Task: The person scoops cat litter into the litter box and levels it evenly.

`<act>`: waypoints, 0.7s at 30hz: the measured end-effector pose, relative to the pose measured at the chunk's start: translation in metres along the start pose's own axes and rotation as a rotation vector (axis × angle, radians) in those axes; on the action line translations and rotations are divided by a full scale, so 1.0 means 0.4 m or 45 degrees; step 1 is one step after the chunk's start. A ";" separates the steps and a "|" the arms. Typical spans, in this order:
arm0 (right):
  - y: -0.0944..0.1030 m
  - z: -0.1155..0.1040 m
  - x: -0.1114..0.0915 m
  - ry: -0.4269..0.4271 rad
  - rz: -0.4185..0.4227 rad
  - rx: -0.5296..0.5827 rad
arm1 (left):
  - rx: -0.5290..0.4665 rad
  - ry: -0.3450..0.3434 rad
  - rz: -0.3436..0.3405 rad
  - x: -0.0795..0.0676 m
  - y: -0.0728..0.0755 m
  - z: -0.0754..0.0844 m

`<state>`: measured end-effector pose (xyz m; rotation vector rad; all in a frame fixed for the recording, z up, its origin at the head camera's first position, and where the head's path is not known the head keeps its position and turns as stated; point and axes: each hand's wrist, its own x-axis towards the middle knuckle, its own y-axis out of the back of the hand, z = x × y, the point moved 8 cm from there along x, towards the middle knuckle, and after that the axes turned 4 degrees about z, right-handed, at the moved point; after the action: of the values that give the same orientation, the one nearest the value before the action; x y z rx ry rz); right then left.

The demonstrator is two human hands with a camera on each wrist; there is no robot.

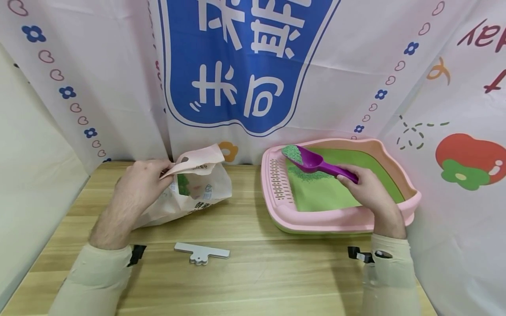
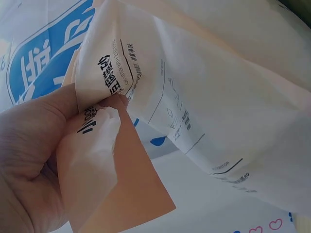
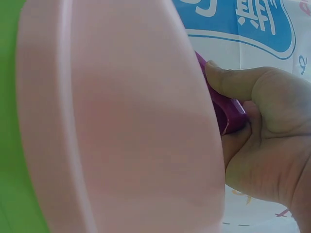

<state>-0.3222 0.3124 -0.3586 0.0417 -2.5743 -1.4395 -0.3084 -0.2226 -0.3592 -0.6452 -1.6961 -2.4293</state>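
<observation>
My left hand (image 1: 144,184) grips the top edge of a white printed bag (image 1: 215,186); in the left wrist view the thumb lies over the folded paper (image 2: 141,179). The bag leans on the table with its mouth toward the right. My right hand (image 1: 367,188) holds the handle of a purple scoop (image 1: 312,161), its bowl loaded with green granules (image 1: 293,153). The scoop hangs over the left part of a pink and green litter box (image 1: 340,217). More green granules (image 1: 310,174) lie on the box floor below it. In the right wrist view the pink rim (image 3: 136,121) hides most of the scoop.
A white bag clip (image 1: 201,253) lies on the wooden table (image 1: 253,276) between the forearms. A slotted pink grid (image 1: 278,180) runs along the box's left side. Printed cloth (image 1: 336,96) hangs behind the table and at the right.
</observation>
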 end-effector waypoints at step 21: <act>0.013 0.071 -0.006 -0.078 -0.016 -0.072 | 0.009 -0.029 0.001 -0.001 -0.005 0.006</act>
<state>-0.3245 0.3392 -0.3691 0.0064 -2.5843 -1.5402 -0.3082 -0.2197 -0.3605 -0.6754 -1.7116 -2.4234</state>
